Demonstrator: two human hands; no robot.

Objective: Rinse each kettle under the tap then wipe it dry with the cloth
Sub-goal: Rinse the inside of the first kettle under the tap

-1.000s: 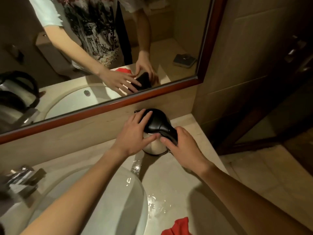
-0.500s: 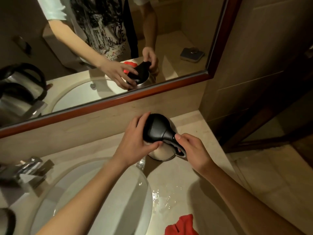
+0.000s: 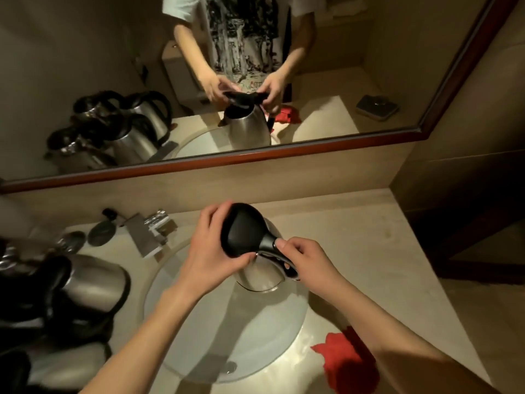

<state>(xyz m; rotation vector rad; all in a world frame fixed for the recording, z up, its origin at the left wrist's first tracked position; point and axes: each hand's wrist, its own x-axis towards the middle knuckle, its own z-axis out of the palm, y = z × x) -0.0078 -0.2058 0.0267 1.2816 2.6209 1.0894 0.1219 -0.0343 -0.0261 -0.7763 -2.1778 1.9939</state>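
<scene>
A: Diff vs half a second back: the kettle (image 3: 255, 251) is now hanging over the sink (image 3: 181, 317) bowl, off the right-hand table (image 3: 355, 251) corner where it was sitting. View is panning left too, so the spare kettles (image 3: 85, 288) on the left are coming into frame.

B: Hands?

A: The left hand (image 3: 210, 251) is wrapping the black lid, its fingers (image 3: 211, 217) curling over the far edge, thumb pressing the near side. The right hand (image 3: 306, 260) is closing round the handle, thumb lying on top near the lid hinge.

B: Anything unreadable?

A: The kettle's spout is sitting behind the left hand here; the mirror (image 3: 255, 81) is showing it pointing toward the left. Lid is looking closed, so the inside is not visible. The tap (image 3: 150, 234) is blurring into clutter at the back left; cannot tell if water is running. The left kettles are smearing with motion and getting cut by the frame edge.

B: Sink contents?

A: Bowl is showing only the drain (image 3: 230, 366). The red cloth (image 3: 346, 362) is lying on the table just right of the sink, partly under the right forearm.
</scene>
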